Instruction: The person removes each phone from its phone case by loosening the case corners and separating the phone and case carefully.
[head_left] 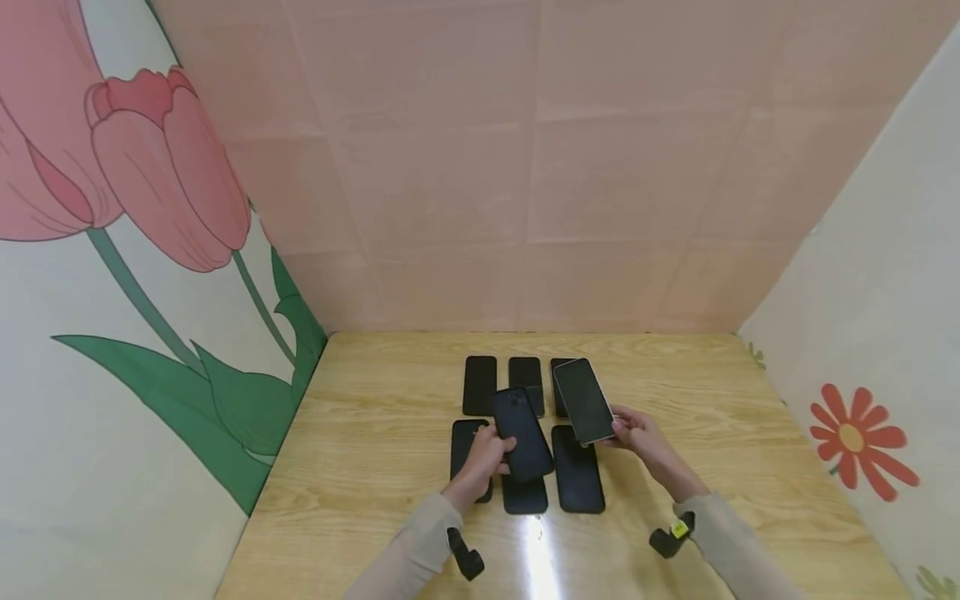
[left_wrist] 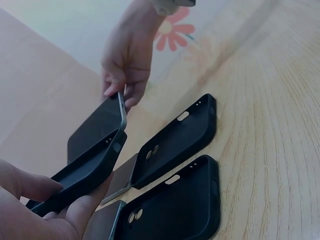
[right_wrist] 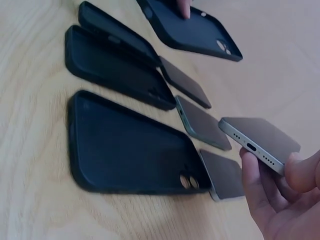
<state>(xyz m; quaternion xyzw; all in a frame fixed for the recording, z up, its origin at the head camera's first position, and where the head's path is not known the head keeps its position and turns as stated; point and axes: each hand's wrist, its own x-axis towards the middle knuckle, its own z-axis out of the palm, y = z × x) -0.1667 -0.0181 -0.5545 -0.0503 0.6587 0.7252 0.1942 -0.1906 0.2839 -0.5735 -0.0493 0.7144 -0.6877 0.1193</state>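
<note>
My left hand (head_left: 487, 454) grips a black phone case (head_left: 522, 433) by its left edge, raised over the others. In the left wrist view the thumb presses inside the hollow of this case (left_wrist: 87, 172). To the right, my right hand (head_left: 639, 435) pinches a smartphone (head_left: 585, 402) with a dark screen and silvery frame. The right wrist view shows the phone's bottom edge (right_wrist: 251, 147), with its charging port and speaker holes, above the thumb and fingers. The phone and the held case are apart in the head view.
Three dark phones (head_left: 480, 385) lie in a back row on the wooden table (head_left: 375, 467). Three black cases (head_left: 579, 479) lie in front of them, hollow side up, partly hidden by the left hand and its case. A pink wall (head_left: 525, 208) stands behind.
</note>
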